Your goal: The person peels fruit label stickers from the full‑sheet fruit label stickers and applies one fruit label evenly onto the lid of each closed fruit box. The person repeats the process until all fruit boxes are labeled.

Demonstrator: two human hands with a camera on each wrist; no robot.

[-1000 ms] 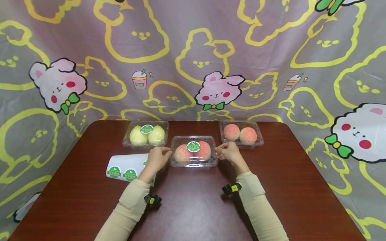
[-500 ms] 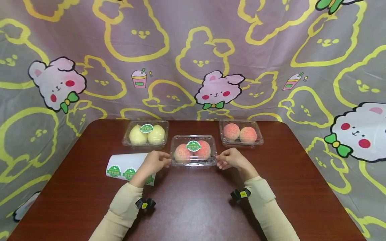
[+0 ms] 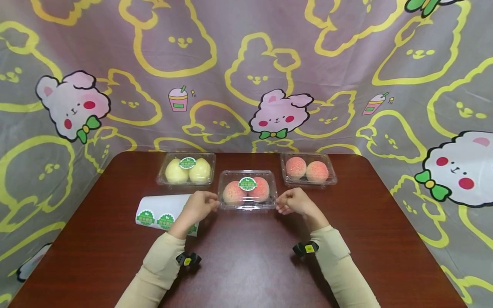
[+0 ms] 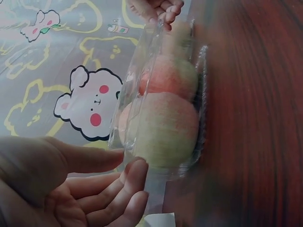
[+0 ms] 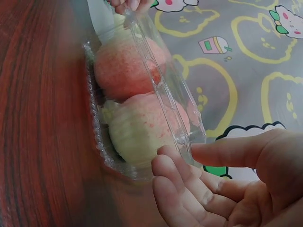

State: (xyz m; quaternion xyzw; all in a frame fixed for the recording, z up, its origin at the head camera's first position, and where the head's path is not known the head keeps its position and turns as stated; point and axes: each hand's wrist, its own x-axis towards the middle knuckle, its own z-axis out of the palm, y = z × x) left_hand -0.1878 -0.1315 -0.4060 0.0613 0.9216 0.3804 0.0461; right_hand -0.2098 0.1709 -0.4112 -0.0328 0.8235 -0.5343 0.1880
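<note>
At the middle of the table stands a clear plastic fruit box (image 3: 247, 205) with two peaches (image 3: 234, 193) inside and a round green-and-white sticker (image 3: 247, 184) on its lid. My left hand (image 3: 197, 209) pinches the rim at its near left corner, thumb against index finger. At the opposite near corner, my right hand (image 3: 298, 203) pinches the rim the same way, its other fingers curled below. Both wrist views show the rim running between the two hands, and the peaches (image 4: 158, 130) through the clear wall. A white sheet of green stickers (image 3: 158, 214) lies partly behind my left hand.
A box of two pale yellow fruits (image 3: 188, 171), with a sticker on its lid, stands at the back left. At the back right is a box of two peaches (image 3: 307, 169) with no sticker visible. A patterned curtain (image 3: 215, 85) hangs behind the table (image 3: 246, 265).
Both hands have slid toward me along the middle box's ends, from the sides to its near corners. Over the last half second they have hardly moved.
</note>
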